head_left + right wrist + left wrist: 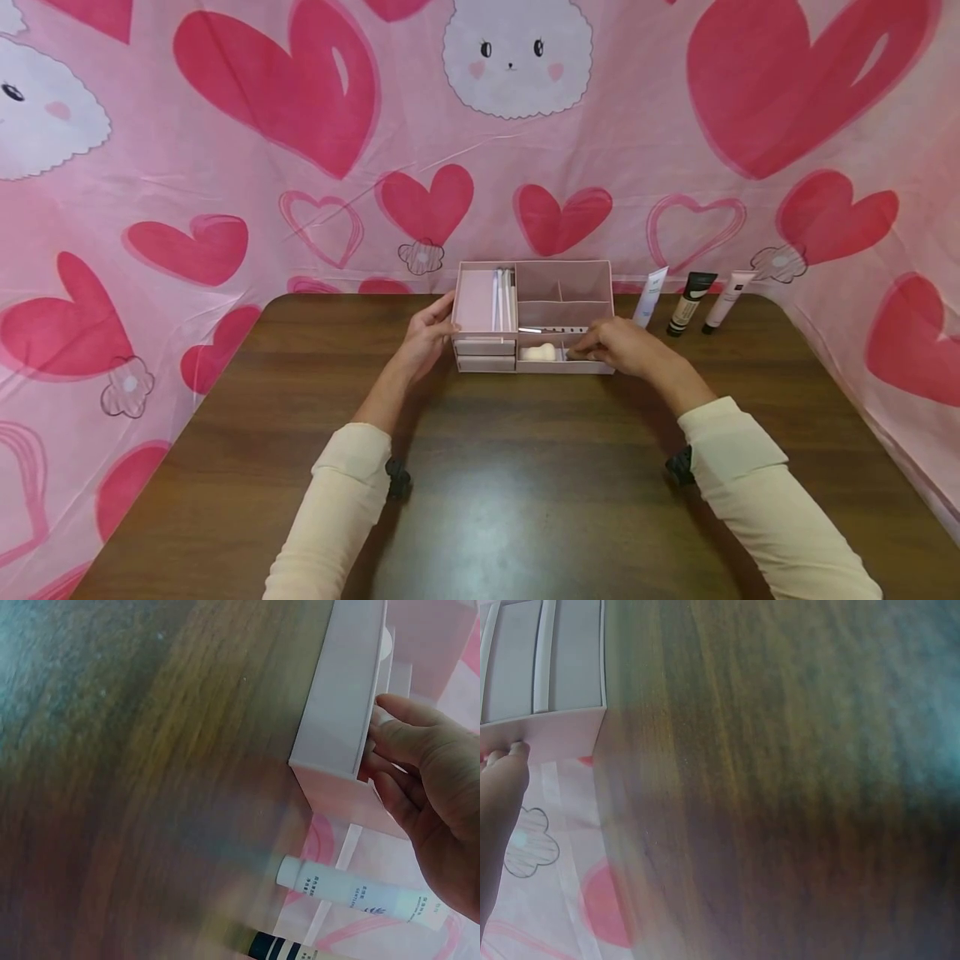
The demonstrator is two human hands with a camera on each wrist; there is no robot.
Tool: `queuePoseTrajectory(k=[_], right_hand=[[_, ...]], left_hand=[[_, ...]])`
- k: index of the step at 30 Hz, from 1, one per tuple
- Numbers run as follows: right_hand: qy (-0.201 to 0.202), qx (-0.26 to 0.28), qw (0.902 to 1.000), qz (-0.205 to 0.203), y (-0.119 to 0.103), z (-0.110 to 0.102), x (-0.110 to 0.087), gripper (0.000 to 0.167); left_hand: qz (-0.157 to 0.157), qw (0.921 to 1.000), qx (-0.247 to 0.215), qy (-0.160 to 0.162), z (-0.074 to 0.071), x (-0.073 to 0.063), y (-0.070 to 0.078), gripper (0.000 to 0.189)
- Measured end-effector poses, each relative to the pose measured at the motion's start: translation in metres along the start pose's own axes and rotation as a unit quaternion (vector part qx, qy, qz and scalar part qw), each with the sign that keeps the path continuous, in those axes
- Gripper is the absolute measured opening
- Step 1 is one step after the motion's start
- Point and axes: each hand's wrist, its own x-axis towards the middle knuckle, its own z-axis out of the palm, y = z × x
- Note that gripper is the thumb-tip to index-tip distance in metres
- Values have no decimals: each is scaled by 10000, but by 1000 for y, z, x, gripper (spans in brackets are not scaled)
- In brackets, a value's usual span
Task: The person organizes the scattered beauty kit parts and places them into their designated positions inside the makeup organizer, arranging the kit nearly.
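Observation:
A pink desk organizer (486, 300) stands near the table's back edge, with two drawers (486, 364) at its lower left front. My left hand (424, 337) rests against the organizer's left side; in the left wrist view its fingertips touch the pink side wall (562, 733). My right hand (618, 343) reaches over the right front corner, fingers bent down into the front compartment. A cream-coloured sponge (538, 352) lies in that compartment, left of these fingers. The front wall (341, 690) hides the right fingertips in the right wrist view, and I cannot tell what they hold.
Slim pens or brushes (502, 300) stand in the organizer's left section. Right of it, upright on their caps, are a white tube (650, 297), a black-and-beige tube (690, 305) and a pink tube (727, 303). A pink heart-print cloth (630, 142) hangs behind the wooden table (495, 467).

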Motion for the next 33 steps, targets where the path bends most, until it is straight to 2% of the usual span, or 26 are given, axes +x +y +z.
queuePoseTrajectory(k=[7,21,25,33], right_hand=[[-11,24,10000,58,0,3,0,25],[82,-7,9999,58,-2,3,0,23],[277,164,9995,62,-2,3,-5,23],[928,452,9941,348,4,-6,-24,23]], left_hand=[[-25,9998,157,-108,-2,2,0,72],[-17,9999,116,-66,-2,2,0,72],[-38,10000,67,-57,-1,2,-1,72],[-106,9999,81,23,-2,3,0,73]])
